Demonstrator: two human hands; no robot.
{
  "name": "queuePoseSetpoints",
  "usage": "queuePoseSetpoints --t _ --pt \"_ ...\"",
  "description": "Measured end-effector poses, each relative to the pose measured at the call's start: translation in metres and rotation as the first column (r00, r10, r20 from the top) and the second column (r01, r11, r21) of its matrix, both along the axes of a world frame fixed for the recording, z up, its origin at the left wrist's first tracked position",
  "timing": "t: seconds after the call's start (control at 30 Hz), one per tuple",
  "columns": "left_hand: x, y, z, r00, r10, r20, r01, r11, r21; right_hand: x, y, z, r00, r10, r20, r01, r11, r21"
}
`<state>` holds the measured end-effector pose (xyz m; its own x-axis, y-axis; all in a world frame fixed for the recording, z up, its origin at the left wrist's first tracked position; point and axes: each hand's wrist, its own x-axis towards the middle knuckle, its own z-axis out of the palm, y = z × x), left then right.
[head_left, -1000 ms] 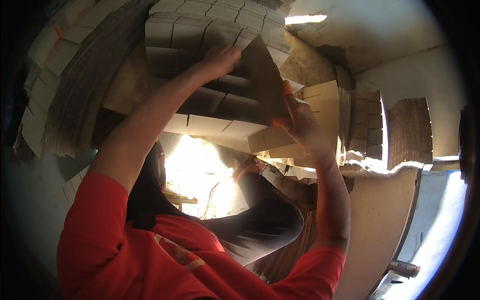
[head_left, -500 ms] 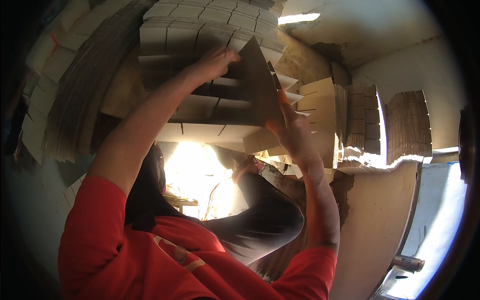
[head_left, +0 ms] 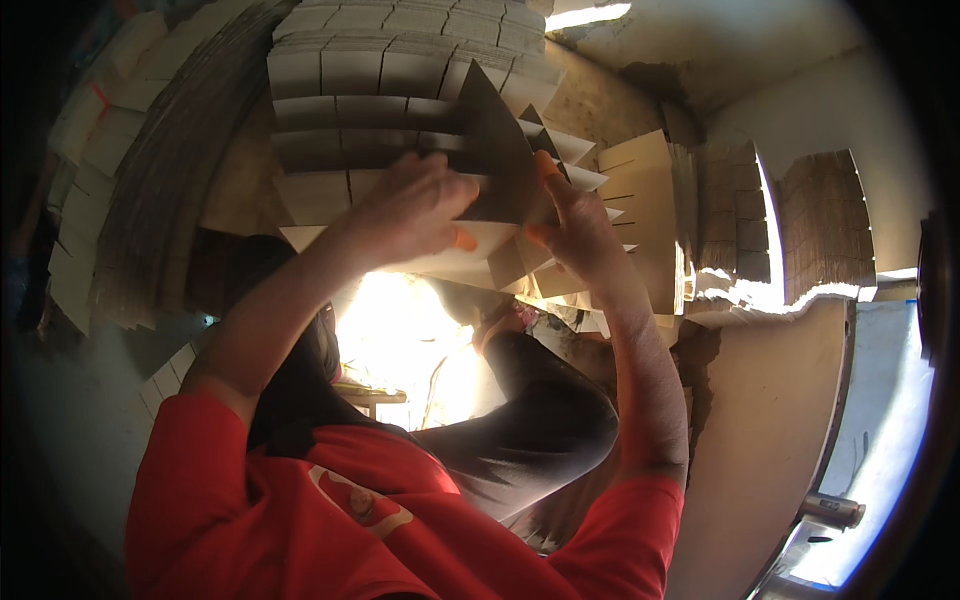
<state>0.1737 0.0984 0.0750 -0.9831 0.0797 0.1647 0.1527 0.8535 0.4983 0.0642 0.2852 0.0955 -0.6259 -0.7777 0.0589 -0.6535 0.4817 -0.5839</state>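
My right hand (head_left: 580, 215) grips the near end of a grey cardboard divider strip (head_left: 495, 130), its thumb and fingers on either side. That strip stands on edge and runs away from me to a pointed-looking far corner. It crosses several parallel slotted cardboard strips (head_left: 375, 152) standing in rows. Just left of the strip, my left hand (head_left: 415, 205) hovers over the near rows, thumb and fingers apart, holding nothing that I can see. Orange covers show on fingertips of both hands. Where the strips meet is partly hidden by my hands.
Stacked slotted cardboard (head_left: 360, 65) lies beyond the rows. A tall cardboard stack (head_left: 170, 170) curves along the left. More upright stacks (head_left: 825, 225) stand at the right by the wall. Bright light falls on the floor below, beside my bent leg (head_left: 530, 430). A metal cylinder (head_left: 835, 510) lies lower right.
My left hand has left the far part of the crossing strip and come nearer to me, its fingers spreading. My right hand keeps its hold at the near end.
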Motion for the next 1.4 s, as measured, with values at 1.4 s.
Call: queuePoseSetpoints --t 1.4 --pt "0.072 -0.027 -0.048 0.917 0.187 -0.352 -0.197 0.980 0.007 -0.095 0.175 -0.058 0.437 -0.633 -0.639 0.746 0.652 -0.135"
